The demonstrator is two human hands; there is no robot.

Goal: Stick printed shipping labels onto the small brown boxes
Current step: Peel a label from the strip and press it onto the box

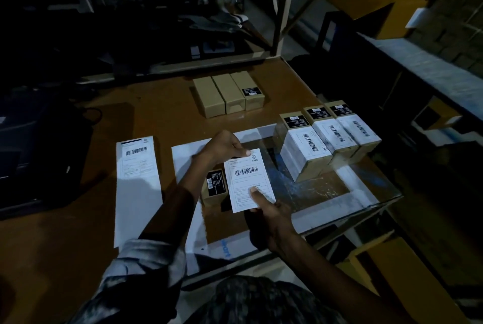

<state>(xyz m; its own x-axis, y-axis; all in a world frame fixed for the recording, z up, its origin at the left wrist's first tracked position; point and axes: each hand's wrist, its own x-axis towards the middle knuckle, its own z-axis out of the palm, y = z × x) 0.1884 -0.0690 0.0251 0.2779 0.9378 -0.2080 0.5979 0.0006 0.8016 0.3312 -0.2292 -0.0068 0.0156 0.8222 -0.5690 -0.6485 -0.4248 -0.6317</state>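
- Right hand (pixel 271 215) pinches the label's (pixel 249 180) near edge, thumb on top.
- Left hand (pixel 224 147) pinches its far corner, holding it over the brown box (pixel 213 190).
- Thin, floppy paper, probably sticky-backed; edge grips keep it taut.

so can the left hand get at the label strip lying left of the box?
Probably yes: nothing lies between the left hand and the label strip, but its fingers pinch the loose label now.

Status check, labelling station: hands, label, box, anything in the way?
Left hand and right hand pinch one label by opposite ends. Label over bare box, contact unclear. Nothing blocking.
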